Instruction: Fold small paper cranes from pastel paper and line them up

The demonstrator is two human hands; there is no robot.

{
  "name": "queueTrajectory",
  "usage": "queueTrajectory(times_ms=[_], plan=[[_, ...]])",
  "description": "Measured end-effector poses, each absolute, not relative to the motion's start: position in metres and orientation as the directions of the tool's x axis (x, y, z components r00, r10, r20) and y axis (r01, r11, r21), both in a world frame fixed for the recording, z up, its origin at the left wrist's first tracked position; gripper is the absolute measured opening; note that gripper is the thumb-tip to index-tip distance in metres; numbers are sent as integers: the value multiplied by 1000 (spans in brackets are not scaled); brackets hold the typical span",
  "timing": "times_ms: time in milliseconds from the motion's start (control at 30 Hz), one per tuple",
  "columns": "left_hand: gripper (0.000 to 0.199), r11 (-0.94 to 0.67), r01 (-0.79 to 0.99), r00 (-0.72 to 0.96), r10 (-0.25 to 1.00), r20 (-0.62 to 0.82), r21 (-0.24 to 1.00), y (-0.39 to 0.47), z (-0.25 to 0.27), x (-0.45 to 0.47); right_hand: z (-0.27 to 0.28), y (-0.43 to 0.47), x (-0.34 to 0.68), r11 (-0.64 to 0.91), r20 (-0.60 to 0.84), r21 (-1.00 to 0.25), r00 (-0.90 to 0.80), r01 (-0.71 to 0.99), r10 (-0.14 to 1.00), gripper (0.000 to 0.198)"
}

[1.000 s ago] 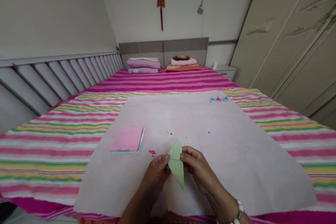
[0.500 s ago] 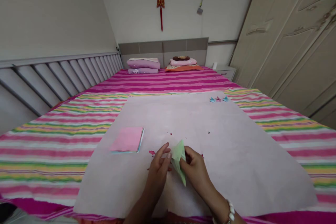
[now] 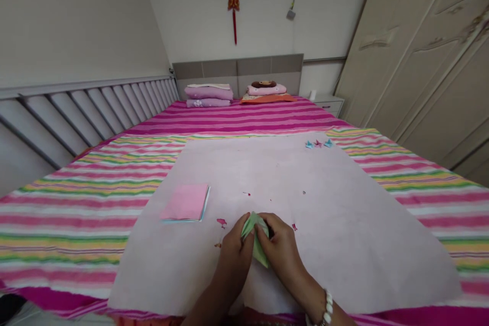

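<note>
A partly folded piece of light green paper [image 3: 260, 253] is between my two hands, above the pale sheet [image 3: 344, 244]. My left hand [image 3: 235, 247] pinches its left side, thumb toward me. On the other side, my right hand [image 3: 280, 244] grips it with the thumb pressed on the near face. The fingers behind the paper are partly hidden. To the left lies a stack of square paper [image 3: 186, 202], pink on top with blue and white edges below. Three small folded paper pieces, two blue [image 3: 328, 143] and one pink [image 3: 318, 143], sit at the sheet's far right.
The sheet lies on a bed with a striped cover [image 3: 416, 188]. Small pink marks or scraps [image 3: 221, 222] are near my hands. Folded bedding [image 3: 209, 94] rests by the headboard [image 3: 221, 69]. A railing [image 3: 95, 107] runs along the left, a wardrobe [image 3: 431, 61] along the right.
My left hand has moved right and closed on the green paper, which only my right hand held before. The paper now sits lower and is bent between both hands.
</note>
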State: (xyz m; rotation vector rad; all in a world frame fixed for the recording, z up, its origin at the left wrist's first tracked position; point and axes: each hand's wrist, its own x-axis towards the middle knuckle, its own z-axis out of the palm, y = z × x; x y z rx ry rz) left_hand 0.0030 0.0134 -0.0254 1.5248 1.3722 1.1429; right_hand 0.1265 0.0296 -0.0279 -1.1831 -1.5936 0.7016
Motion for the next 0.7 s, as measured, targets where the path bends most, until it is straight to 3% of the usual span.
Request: queueTrajectory(times_ms=[267, 400, 567, 700], plan=[[39, -169, 423, 41, 985, 167, 890, 22, -37, -5, -40, 38, 129, 208, 209, -960, -15, 186, 978, 24], [35, -145, 385, 30, 989, 145, 912, 24, -34, -11, -42, 43, 132, 89, 88, -996, -22, 29, 996, 20], [32, 38, 106, 52, 998, -44, 994, 26, -22, -15, -32, 42, 135, -18, -9, -994, -84, -107, 996, 16], [32, 242, -240, 168, 964, -205, 940, 25, -15, -17, -26, 40, 137, -45, -23, -980, -112, -194, 993, 14]])
